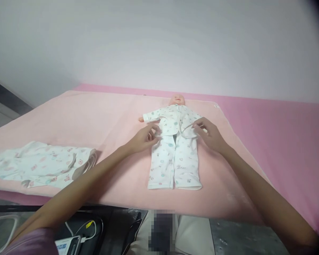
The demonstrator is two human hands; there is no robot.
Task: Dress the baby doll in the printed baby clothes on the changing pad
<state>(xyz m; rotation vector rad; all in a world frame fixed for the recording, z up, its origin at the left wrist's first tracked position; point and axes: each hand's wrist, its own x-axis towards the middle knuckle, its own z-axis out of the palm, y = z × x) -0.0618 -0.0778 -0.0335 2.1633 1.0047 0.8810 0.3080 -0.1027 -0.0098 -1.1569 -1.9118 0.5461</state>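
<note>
Head view shows a doll (177, 100) lying face up, headed toward the pale wall (175, 46), on a peach mat (117, 117) spread over a deeper pink sheet (271, 141). It wears a white printed shirt (167, 122); matching trousers (187, 166) lie flat just below the hem, legs toward the person, with a small dark gap at the waist. The person's left hand (142, 140) is at the shirt's lower edge, thumb and forefinger curved and narrowly apart; whether they grip the cloth cannot be told. The right hand (212, 134), at the opposite side of the hem, has its fingers pinched on a thin white tie (186, 129) running from the shirt front. One small doll hand (140, 119) pokes from a sleeve. Well apart to the left, a pink-printed white garment (42, 163) lies folded near the mat's front edge. Below, a white cable (96, 228) plugs into a white device (69, 245).
</note>
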